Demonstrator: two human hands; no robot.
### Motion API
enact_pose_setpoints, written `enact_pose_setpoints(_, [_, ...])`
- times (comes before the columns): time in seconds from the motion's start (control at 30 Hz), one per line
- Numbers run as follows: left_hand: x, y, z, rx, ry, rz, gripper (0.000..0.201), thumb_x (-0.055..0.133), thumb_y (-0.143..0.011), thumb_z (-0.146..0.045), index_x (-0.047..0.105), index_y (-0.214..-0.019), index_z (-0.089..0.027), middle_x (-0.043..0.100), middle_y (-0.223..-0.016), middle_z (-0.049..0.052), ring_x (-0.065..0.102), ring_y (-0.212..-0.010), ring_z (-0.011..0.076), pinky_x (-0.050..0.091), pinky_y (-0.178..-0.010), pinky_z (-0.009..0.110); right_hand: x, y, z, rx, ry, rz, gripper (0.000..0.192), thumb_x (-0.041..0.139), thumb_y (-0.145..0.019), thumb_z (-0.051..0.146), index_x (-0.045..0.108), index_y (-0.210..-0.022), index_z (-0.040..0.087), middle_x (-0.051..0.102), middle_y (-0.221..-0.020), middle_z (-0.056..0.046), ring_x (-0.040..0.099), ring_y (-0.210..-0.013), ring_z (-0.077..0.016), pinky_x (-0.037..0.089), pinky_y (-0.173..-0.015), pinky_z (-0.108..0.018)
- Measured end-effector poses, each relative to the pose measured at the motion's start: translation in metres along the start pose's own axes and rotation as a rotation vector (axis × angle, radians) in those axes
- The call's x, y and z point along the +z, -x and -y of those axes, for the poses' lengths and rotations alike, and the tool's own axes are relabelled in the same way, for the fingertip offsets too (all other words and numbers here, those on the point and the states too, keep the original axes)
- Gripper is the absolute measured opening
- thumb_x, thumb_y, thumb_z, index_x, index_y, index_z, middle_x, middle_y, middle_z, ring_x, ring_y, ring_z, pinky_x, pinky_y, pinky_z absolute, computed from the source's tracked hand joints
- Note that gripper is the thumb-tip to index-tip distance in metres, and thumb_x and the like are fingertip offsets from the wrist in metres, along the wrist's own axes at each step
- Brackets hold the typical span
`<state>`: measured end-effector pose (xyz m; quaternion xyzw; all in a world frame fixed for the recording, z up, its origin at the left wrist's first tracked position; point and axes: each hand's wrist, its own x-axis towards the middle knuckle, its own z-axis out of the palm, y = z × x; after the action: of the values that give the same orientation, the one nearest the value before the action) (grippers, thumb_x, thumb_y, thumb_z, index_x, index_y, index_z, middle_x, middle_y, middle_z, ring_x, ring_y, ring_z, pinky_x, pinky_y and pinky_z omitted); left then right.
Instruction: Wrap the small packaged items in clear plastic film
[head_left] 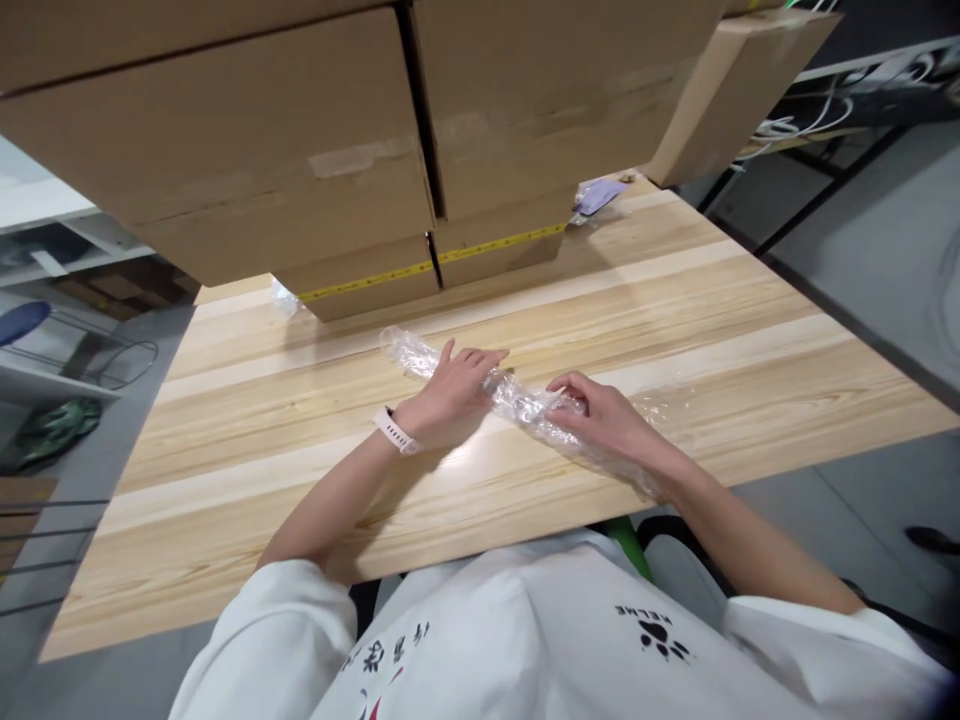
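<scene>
A long crumpled roll of clear plastic wrap [521, 402] lies slantwise on the wooden table, from the upper left down towards the table's near edge. My left hand [459, 388], with a pale band on its wrist, rests across the wrap's left part, its fingers pointing right over it and holding it. To its right, my right hand [604, 415] has its thumb and curled fingers on the wrap's middle part. The wrap's lower end passes under my right wrist. Whether anything is rolled up inside the wrap I cannot tell.
Large cardboard boxes [277, 160] stand along the table's far side, with a yellow measuring tape [495, 244] across the lower ones. A purple packet [600, 195] lies at the far right. The wooden table [225, 480] ends just in front of my body.
</scene>
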<state>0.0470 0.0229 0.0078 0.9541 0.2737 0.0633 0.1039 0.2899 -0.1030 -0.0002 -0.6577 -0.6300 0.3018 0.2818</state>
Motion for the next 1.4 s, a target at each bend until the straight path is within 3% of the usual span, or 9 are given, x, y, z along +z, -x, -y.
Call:
enact_pose_setpoints(0.2, [-0.002,0.020,-0.001,0.079,-0.096,-0.149,0.022,0.056,-0.094,-0.009,0.068,-0.107,-0.021,0.066,-0.097,0.008,0.056,-0.097,0.0249,0.043,-0.094,0.043,0.005,0.023,0.014,-0.506,0.276,-0.086,0.031,0.047,-0.094,0.010,0.069,-0.112,0.022,0.071,-0.109,-0.008,0.066,-0.087,-0.0187,0.047,-0.070,-0.028])
enact_pose_setpoints(0.33, [-0.011,0.064,-0.015,0.106,-0.030,-0.099,0.029,0.057,-0.085,-0.006,0.067,-0.107,-0.021,0.066,-0.113,0.010,0.055,-0.108,0.0271,0.040,-0.105,0.049,-0.003,0.048,0.027,-0.642,0.263,0.325,0.024,0.051,-0.100,0.020,0.070,-0.114,0.026,0.071,-0.114,-0.005,0.067,-0.097,-0.0191,0.051,-0.080,-0.030])
enact_pose_setpoints(0.43, [-0.021,0.087,-0.024,0.040,0.095,-0.073,0.035,0.056,-0.079,-0.005,0.066,-0.108,-0.021,0.063,-0.132,0.011,0.052,-0.123,0.0292,0.037,-0.112,0.053,-0.013,0.051,0.029,-0.552,0.152,0.465,0.022,0.052,-0.103,0.031,0.069,-0.117,0.027,0.072,-0.114,-0.003,0.068,-0.100,-0.0183,0.053,-0.085,-0.030])
enact_pose_setpoints(0.6, [-0.015,0.077,-0.036,-0.008,0.249,-0.129,0.023,0.046,-0.098,-0.015,0.064,-0.113,-0.021,0.069,-0.121,0.009,0.060,-0.112,0.0241,0.048,-0.101,0.045,-0.005,0.021,0.018,-0.311,0.233,0.106,0.031,0.047,-0.103,0.033,0.063,-0.128,0.023,0.068,-0.124,-0.009,0.066,-0.107,-0.0243,0.052,-0.086,-0.036])
enact_pose_setpoints(0.7, [-0.002,0.057,-0.043,0.014,0.220,-0.075,0.025,0.053,-0.102,-0.031,0.061,-0.122,-0.019,0.068,-0.123,0.012,0.059,-0.114,0.0266,0.047,-0.101,0.046,0.011,-0.003,0.015,-0.262,0.346,0.031,0.043,0.057,-0.098,0.040,0.057,-0.136,0.020,0.066,-0.127,-0.013,0.060,-0.114,-0.0308,0.048,-0.090,-0.041])
enact_pose_setpoints(0.9, [0.002,0.051,-0.056,0.046,0.150,0.064,0.035,0.065,-0.096,-0.032,0.061,-0.127,-0.018,0.064,-0.105,0.009,0.055,-0.096,0.0258,0.048,-0.085,0.041,0.031,-0.022,0.009,-0.239,0.229,0.118,0.017,0.057,-0.096,0.034,0.066,-0.089,0.021,0.070,-0.085,-0.005,0.058,-0.086,-0.0226,0.040,-0.078,-0.032])
enact_pose_setpoints(1.03, [-0.006,0.072,-0.063,0.064,0.140,0.029,0.015,0.058,-0.097,-0.016,0.066,-0.108,-0.020,0.061,-0.102,0.007,0.052,-0.091,0.0224,0.044,-0.078,0.036,0.024,-0.023,-0.002,-0.106,0.165,0.049,0.021,0.053,-0.096,0.035,0.066,-0.089,0.022,0.070,-0.082,-0.002,0.059,-0.075,-0.0185,0.035,-0.068,-0.029])
enact_pose_setpoints(1.17, [-0.006,0.089,-0.067,0.108,0.081,0.039,0.022,0.051,-0.096,-0.007,0.063,-0.107,-0.021,0.060,-0.128,0.010,0.053,-0.108,0.0251,0.043,-0.088,0.040,0.008,-0.027,-0.012,0.002,0.145,-0.013,0.024,0.052,-0.093,0.038,0.069,-0.088,0.022,0.072,-0.080,-0.001,0.059,-0.071,-0.0177,0.033,-0.065,-0.029])
enact_pose_setpoints(1.4, [-0.005,0.087,-0.065,0.115,0.169,-0.024,0.009,0.058,-0.100,-0.029,0.059,-0.104,-0.022,0.067,-0.116,0.006,0.057,-0.108,0.0225,0.037,-0.104,0.045,-0.013,-0.031,-0.030,0.059,0.172,-0.093,0.028,0.052,-0.091,0.041,0.070,-0.084,0.021,0.070,-0.075,-0.003,0.058,-0.067,-0.0182,0.033,-0.063,-0.030])
